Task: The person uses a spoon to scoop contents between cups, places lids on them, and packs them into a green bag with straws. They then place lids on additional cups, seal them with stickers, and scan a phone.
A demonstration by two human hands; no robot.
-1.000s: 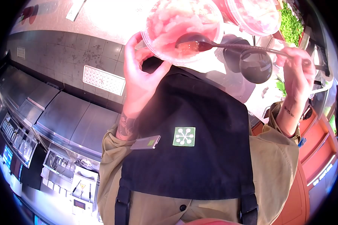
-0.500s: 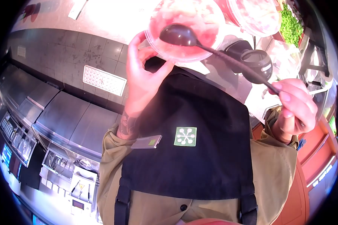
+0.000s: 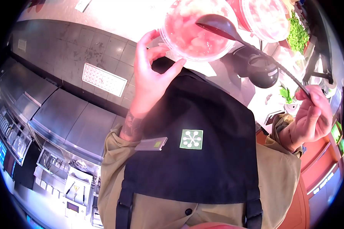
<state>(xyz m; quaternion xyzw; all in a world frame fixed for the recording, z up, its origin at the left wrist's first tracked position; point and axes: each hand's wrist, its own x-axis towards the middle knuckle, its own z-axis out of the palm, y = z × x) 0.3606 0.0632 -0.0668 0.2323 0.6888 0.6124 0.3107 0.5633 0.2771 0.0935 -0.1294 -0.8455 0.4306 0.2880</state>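
A round clear tub (image 3: 195, 34) of pinkish, chunky food stands at the top centre, with my left hand (image 3: 153, 70) curved around its near left rim, fingers and thumb apart and at the tub's edge. My right hand (image 3: 313, 114), at the right, grips the long dark handle of a ladle (image 3: 218, 26). The ladle's bowl hangs over the right part of the tub, tilted. Right beside it sits a second clear tub (image 3: 265, 19) with similar pale pink contents. A dark round vessel (image 3: 263, 71) lies below the ladle's handle.
Green leaves (image 3: 297, 33) fill a container at the upper right. A small green sprig (image 3: 286, 94) lies near my right hand. At the left are a tiled floor (image 3: 84, 45), a white floor grate (image 3: 104, 79) and steel counters (image 3: 65, 114) with kitchen equipment.
My right hand has moved right, and the ladle's bowl has shifted right and slightly up over the tub. The tub and my left hand appear a little farther right.
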